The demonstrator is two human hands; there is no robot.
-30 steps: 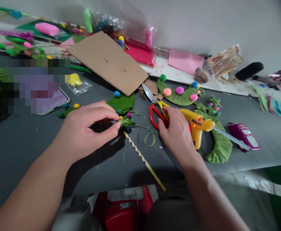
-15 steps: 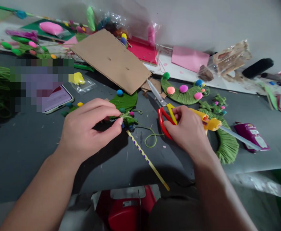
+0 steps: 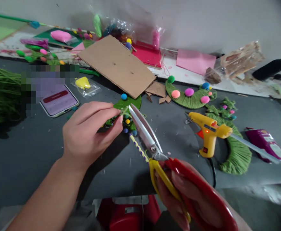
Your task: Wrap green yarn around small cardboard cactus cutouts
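Between its thumb and fingertips, my left hand pinches a strand of green yarn. My right hand is closed on the red and yellow handles of the scissors. Their blades are a little apart, tips beside the pinched yarn. Beneath my left fingertips lies a green yarn piece with a blue pom-pom and several small coloured balls, partly hidden by the fingers. A yellow stick with purple dots extends from there toward the scissors.
A yellow glue gun stands right, its light red, beside green yarn-wrapped crescents. A purple packet is farther right. Cardboard, a phone, a bag with something yellow and green yarn lie behind and left.
My right hand has lifted the scissors from beside the glue gun and brought them toward my left hand, blades now near the yarn. The view has shifted slightly. My left hand keeps its pinch.
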